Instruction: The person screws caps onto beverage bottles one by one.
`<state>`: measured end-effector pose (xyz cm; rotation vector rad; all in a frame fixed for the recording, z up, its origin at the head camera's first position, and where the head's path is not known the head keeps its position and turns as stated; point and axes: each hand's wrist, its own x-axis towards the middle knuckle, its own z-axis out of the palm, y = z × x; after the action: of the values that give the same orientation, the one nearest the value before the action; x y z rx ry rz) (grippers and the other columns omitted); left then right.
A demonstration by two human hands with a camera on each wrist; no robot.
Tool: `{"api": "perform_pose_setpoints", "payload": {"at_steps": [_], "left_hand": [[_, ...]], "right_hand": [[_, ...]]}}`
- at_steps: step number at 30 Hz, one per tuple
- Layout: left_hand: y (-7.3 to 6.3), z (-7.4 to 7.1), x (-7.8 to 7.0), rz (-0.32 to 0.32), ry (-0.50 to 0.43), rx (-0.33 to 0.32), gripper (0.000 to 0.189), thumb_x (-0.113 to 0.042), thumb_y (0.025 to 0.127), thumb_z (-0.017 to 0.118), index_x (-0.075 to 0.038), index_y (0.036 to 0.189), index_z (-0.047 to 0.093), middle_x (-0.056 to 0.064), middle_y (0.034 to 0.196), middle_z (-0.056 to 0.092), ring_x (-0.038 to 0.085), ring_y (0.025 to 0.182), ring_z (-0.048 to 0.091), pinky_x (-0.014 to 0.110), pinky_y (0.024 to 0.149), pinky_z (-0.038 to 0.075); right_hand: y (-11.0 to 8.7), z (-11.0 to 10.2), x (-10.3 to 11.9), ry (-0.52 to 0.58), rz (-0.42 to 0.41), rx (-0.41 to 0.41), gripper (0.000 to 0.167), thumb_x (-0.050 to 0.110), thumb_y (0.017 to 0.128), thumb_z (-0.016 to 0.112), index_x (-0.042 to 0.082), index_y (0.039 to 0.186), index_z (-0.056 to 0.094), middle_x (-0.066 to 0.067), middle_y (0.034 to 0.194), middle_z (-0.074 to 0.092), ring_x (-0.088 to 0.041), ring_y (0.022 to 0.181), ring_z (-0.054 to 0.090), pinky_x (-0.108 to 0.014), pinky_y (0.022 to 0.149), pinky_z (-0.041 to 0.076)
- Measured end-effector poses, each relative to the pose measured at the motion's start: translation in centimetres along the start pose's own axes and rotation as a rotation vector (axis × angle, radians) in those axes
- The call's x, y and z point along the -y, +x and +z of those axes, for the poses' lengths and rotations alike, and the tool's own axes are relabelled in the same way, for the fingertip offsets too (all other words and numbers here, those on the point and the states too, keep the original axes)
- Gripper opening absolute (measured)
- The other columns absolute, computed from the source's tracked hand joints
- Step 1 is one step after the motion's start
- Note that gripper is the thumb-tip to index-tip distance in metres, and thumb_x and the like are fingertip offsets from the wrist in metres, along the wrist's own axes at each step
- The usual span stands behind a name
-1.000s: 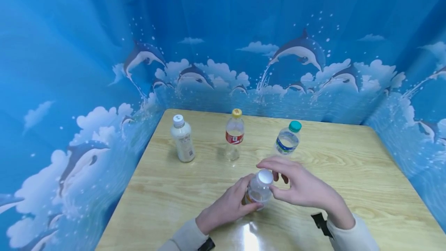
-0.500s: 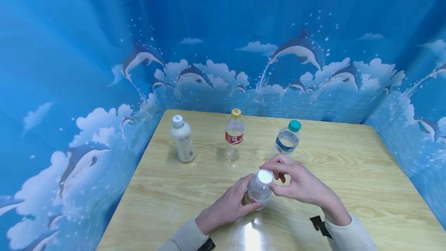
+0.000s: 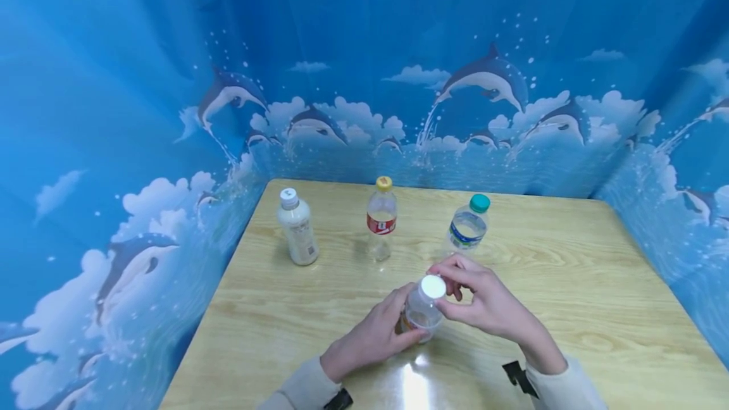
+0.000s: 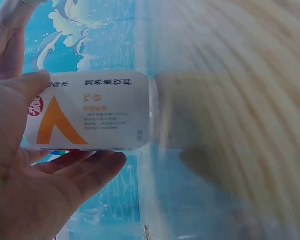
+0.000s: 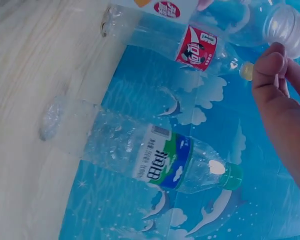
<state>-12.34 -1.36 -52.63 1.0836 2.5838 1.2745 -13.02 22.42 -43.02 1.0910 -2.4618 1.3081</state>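
Observation:
A clear bottle [image 3: 422, 312] with a white cap [image 3: 433, 286] stands near the middle front of the table. My left hand [image 3: 371, 336] grips its body from the left, thumb in front. In the left wrist view, the bottle's white label [image 4: 97, 112] bears an orange V shape, and the bottle's base meets the wooden surface. My right hand [image 3: 484, 301] pinches the rim of the cap between thumb and fingers. The right wrist view catches the cap [image 5: 292, 32] at its edge beside the right fingers; whether it is loose on the neck cannot be told.
Behind the hands stand a bottle with milky-white contents and a white cap [image 3: 299, 229], a yellow-capped bottle with a red label [image 3: 381, 223], and a green-capped bottle [image 3: 468, 228], partly behind the right hand. A blue dolphin-print curtain [image 3: 353, 68] surrounds the wooden table [image 3: 267, 334].
My right fingers have closed in from a wider spread onto the white cap. The left hand keeps its grip on the bottle. The other bottles stand where they were.

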Motion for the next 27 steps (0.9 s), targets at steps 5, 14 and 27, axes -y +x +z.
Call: {"api": "perform_pose_setpoints", "payload": {"at_steps": [5,14,27], "left_hand": [[1.2,0.7,-0.5,-0.019,-0.057,0.025,0.082,-0.045,0.101,0.069,-0.014,0.165,0.028,0.008,0.150,0.056,0.017,0.130,0.061,0.033,0.109,0.054],[4.8,1.5,-2.6,-0.027,-0.134,0.081,0.084,-0.049,0.101,0.068,-0.018,0.166,0.026,0.005,0.152,0.055,0.011,0.129,0.060,0.024,0.104,0.054],[11.4,5.0,-5.2,0.010,-0.147,0.109,0.078,-0.043,0.102,0.069,-0.025,0.165,0.027,-0.003,0.152,0.055,0.005,0.130,0.058,0.019,0.104,0.051]], "right_hand": [[-0.9,-0.5,-0.1,0.036,0.122,-0.046,0.051,0.000,0.085,0.082,0.013,0.132,0.069,0.000,0.099,0.063,-0.013,0.069,0.053,-0.023,0.056,0.048],[-2.9,-3.2,-0.3,0.000,0.218,-0.141,0.045,-0.001,0.091,0.078,0.017,0.132,0.072,0.004,0.109,0.066,-0.009,0.070,0.052,-0.023,0.057,0.048],[-5.8,-8.3,-1.5,-0.112,0.298,-0.271,0.042,-0.010,0.091,0.073,0.003,0.130,0.070,0.013,0.108,0.064,-0.009,0.081,0.052,-0.020,0.066,0.048]]}}
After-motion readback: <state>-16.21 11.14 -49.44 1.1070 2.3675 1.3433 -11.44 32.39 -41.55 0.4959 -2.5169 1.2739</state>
